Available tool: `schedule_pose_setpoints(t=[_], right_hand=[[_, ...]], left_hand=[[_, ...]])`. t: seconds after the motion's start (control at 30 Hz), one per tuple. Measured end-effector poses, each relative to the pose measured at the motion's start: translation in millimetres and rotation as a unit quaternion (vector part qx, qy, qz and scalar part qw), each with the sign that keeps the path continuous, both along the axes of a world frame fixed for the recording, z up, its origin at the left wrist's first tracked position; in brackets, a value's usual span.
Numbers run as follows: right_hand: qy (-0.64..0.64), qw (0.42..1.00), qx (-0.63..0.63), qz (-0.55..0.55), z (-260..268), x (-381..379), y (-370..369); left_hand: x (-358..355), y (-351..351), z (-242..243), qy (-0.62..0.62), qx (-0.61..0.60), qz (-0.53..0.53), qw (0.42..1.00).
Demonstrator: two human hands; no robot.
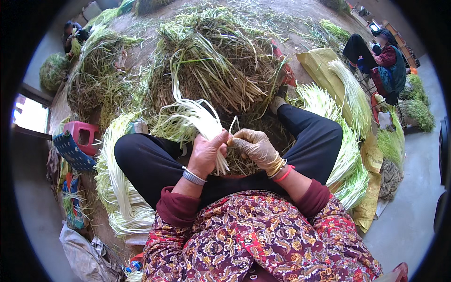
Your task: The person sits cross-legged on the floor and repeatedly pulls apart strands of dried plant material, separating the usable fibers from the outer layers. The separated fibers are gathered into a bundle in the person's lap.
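My left hand (206, 151), bare with a grey band at the wrist, grips a bundle of long pale leafy stalks (202, 118), perhaps blanched chives or garlic shoots. The cut-looking ends stick out below my fist, and the limp leaves fan out toward the pile ahead. In a thin stained glove, my right hand (257, 146) pinches at a single thin pale stalk (235, 122) beside my left thumb. The fingertips of both hands meet there and partly hide what is pinched. Just beyond lies a big heap of untrimmed stalks (225, 70) with brown, dirty bases.
Cleaned pale stalks (118, 197) lie by my left knee, and more (347, 169) by my right. A yellow woven sack (317, 67) is at the right. A pink stool (81, 135) stands at the left. Other people (385, 60) sit at the far right and far left.
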State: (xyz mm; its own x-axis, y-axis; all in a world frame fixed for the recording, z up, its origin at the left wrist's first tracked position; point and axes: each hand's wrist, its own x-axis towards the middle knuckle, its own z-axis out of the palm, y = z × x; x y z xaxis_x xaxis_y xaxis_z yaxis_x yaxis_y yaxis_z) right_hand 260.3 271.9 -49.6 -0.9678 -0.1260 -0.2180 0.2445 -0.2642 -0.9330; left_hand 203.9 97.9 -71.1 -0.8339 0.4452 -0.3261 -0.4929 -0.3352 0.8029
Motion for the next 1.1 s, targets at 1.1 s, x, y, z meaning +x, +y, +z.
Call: schedule_pose_setpoints(t=[1.1], right_hand=[[-0.012, 0.997, 0.079, 0.013, -2, -3, -13]], left_hand=[[-12, -5, -1, -0.003, 0.027, 0.099, 0.995]])
